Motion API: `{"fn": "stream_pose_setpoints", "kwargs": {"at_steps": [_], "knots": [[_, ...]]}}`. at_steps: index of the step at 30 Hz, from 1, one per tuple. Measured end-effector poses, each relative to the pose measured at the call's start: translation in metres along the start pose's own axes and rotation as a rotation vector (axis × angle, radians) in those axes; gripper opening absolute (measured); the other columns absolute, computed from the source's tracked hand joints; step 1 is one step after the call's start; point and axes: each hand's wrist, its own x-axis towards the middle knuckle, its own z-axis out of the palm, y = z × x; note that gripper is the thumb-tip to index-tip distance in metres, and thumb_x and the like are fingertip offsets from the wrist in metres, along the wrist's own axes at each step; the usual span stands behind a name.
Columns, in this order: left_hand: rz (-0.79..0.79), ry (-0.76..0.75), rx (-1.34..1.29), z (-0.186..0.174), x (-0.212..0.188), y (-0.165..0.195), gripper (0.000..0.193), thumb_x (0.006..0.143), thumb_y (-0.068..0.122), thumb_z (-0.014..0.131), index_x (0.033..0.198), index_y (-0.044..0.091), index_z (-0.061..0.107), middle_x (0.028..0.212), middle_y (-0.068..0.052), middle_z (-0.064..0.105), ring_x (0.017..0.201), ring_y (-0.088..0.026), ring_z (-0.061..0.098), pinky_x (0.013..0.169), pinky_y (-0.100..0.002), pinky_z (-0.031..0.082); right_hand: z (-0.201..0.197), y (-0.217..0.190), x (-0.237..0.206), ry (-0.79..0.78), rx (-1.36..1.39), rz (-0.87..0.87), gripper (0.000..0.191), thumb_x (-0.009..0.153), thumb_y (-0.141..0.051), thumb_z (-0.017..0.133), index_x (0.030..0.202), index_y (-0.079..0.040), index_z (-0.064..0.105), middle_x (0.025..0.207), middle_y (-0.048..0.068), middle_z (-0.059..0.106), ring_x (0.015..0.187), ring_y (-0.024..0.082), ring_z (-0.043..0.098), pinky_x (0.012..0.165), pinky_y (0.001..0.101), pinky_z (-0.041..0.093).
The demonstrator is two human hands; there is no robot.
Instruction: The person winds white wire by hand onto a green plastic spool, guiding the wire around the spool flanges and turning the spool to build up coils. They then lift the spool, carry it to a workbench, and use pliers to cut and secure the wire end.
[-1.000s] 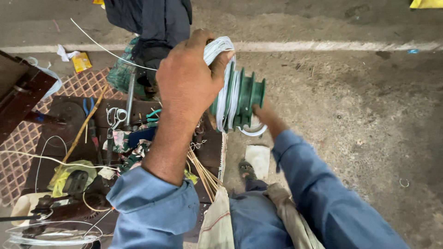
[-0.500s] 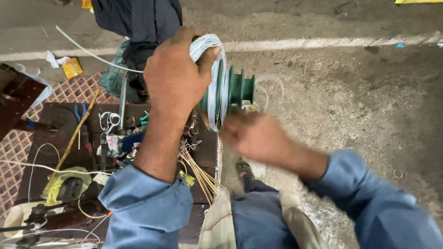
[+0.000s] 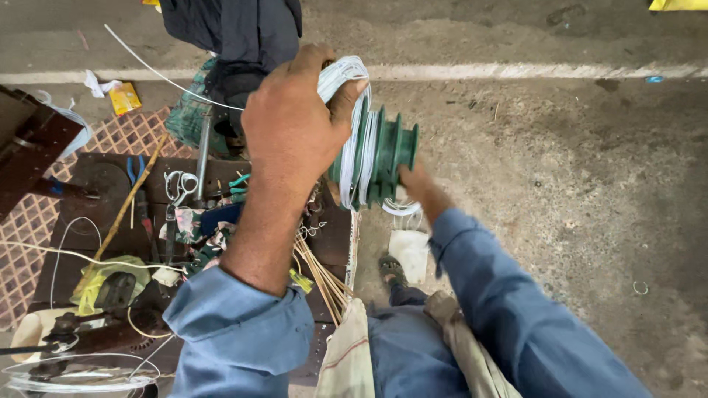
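From the head camera, the left hand [image 3: 291,121] is raised in the middle of the picture, its fingers [image 3: 343,99] closed over a bundle of white wire [image 3: 341,74] at the top of a green stepped winding former [image 3: 383,158], whose grooves carry more turns of the same wire. The former is held in the air above the edge of a dark wooden surface [image 3: 103,221] and the concrete floor [image 3: 560,184]. The right hand [image 3: 414,180] reaches the former from below and behind; only its back and wrist show, so I cannot tell whether its fingers are closed or spread. A loop of white wire [image 3: 402,208] hangs just under the former, beside that hand. Both forearms wear blue sleeves [image 3: 243,332]. On the surface to the left lie scissors [image 3: 177,188], blue-handled pliers [image 3: 135,168], a thin wooden stick [image 3: 122,214] and a yellow-green cloth [image 3: 99,276]. A bunch of pale thin sticks [image 3: 321,276] juts from the surface's near edge. A dark cloth [image 3: 236,29] hangs at the top, and a white rag [image 3: 408,250] lies on the floor beside a sandalled foot [image 3: 391,269].
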Motion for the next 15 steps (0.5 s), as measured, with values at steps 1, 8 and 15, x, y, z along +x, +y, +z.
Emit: {"fn": "stream_pose_setpoints", "kwargs": {"at_steps": [1,8,15], "knots": [[0.004,-0.005,0.001,0.000,-0.001,0.000,0.037,0.091,0.040,0.084,0.110,0.013,0.068,0.092,-0.012,0.074,0.084,-0.038,0.072,0.066,-0.050,0.054,0.017,0.008,-0.016,0.067,0.664,0.486,0.031,0.081,-0.009,0.071,0.111,-0.015,0.068,0.102,0.001,0.076,0.090,0.019,0.071,0.073,0.0377,0.060],[0.029,0.015,0.007,-0.002,-0.003,0.002,0.036,0.093,0.039,0.085,0.110,0.013,0.067,0.094,-0.012,0.074,0.085,-0.038,0.072,0.066,-0.050,0.054,0.056,-0.035,-0.155,-0.171,-0.213,-0.049,0.010,0.091,-0.010,0.071,0.091,0.000,0.070,0.079,0.010,0.069,0.068,0.020,0.065,0.063,0.0387,0.053],[0.000,0.018,0.023,-0.001,0.000,0.001,0.036,0.091,0.039,0.085,0.111,0.014,0.069,0.092,-0.013,0.074,0.084,-0.038,0.072,0.065,-0.050,0.054,0.003,-0.234,-0.121,-0.300,-1.054,-0.890,0.015,0.074,-0.016,0.073,0.086,-0.009,0.067,0.078,0.005,0.063,0.074,0.024,0.067,0.055,0.0390,0.054]]}}
